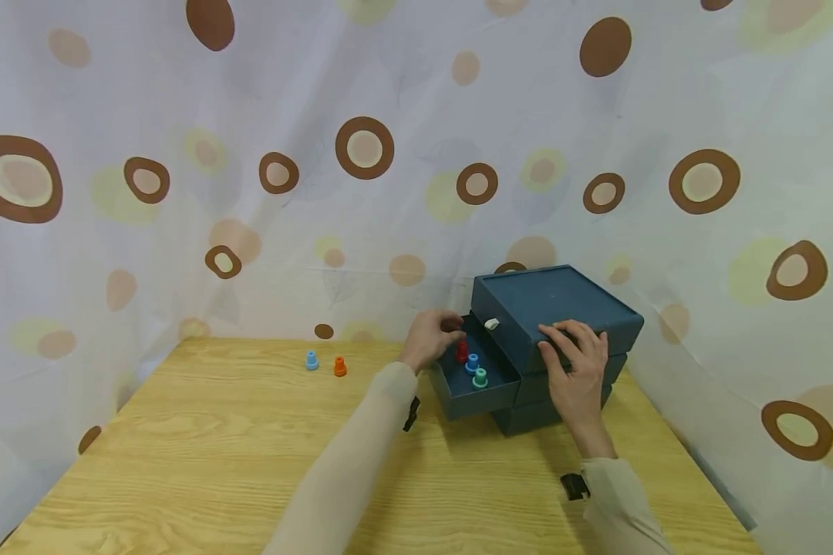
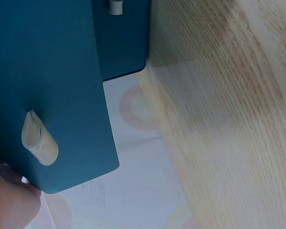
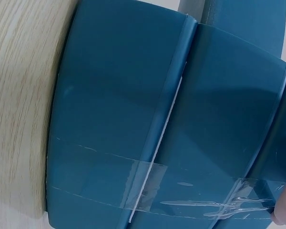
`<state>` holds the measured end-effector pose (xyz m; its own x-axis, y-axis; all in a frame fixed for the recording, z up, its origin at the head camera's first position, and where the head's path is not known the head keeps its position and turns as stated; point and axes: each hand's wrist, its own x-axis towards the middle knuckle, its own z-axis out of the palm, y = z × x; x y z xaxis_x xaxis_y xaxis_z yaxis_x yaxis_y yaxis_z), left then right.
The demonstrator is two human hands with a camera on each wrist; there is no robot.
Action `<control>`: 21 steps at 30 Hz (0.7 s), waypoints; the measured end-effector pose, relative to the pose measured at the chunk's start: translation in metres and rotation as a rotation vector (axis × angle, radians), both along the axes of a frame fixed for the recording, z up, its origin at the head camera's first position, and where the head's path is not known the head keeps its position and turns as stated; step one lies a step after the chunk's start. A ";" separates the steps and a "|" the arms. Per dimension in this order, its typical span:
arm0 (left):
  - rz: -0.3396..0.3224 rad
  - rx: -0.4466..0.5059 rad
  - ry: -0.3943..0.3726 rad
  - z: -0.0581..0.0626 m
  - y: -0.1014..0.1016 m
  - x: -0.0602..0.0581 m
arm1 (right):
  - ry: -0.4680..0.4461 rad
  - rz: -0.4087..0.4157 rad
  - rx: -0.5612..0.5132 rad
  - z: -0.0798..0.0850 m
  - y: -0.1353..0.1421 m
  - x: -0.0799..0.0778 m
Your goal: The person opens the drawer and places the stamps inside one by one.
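Drawer [image 1: 482, 402] drawn out, right of frame centre; judged light, stiff, best taken by handle [image 2: 39, 138]. Left hand [image 1: 430, 337] seen at far end, grip undiscernible; right hand [image 1: 580, 374] laid on cabinet [image 1: 562, 299], nothing grasped.

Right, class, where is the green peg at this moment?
In the head view, the green peg is right of centre, inside the open drawer at its near end, just beside the blue peg there.

A plain cream left sleeve [image 1: 350, 461] and a matching right sleeve [image 1: 623, 507] are worn, and a small black device [image 1: 575, 486] is seen beside each cuff [image 1: 396, 379].
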<state>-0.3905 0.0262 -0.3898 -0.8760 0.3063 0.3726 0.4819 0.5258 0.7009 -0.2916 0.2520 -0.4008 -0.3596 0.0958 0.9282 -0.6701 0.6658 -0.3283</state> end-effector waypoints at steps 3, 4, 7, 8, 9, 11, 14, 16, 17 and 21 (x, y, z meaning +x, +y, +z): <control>-0.011 0.052 0.020 -0.002 -0.003 0.001 | 0.000 0.008 -0.005 -0.001 -0.001 0.001; -0.011 0.069 0.026 -0.002 -0.004 0.001 | -0.001 0.010 -0.008 -0.001 -0.001 0.001; 0.002 0.112 0.038 -0.004 -0.008 0.000 | -0.004 0.014 -0.007 -0.001 -0.002 0.001; 0.007 0.127 0.037 -0.004 -0.009 0.001 | -0.005 0.014 -0.006 -0.001 -0.002 0.001; 0.009 0.144 0.037 -0.004 -0.011 0.001 | -0.005 0.014 -0.004 -0.001 -0.003 0.001; 0.014 0.177 0.042 -0.004 -0.014 0.001 | -0.005 0.014 -0.002 -0.002 -0.003 0.000; 0.016 0.225 0.046 -0.004 -0.018 0.002 | 0.000 0.013 -0.003 -0.002 -0.003 -0.001; 0.011 0.247 0.054 -0.003 -0.021 0.003 | 0.004 0.012 -0.005 -0.002 -0.002 -0.001; 0.008 0.258 0.054 -0.002 -0.022 0.004 | 0.006 0.011 -0.005 -0.002 -0.002 -0.001; -0.005 0.287 0.067 -0.001 -0.028 0.009 | 0.011 0.016 -0.006 -0.001 -0.002 -0.001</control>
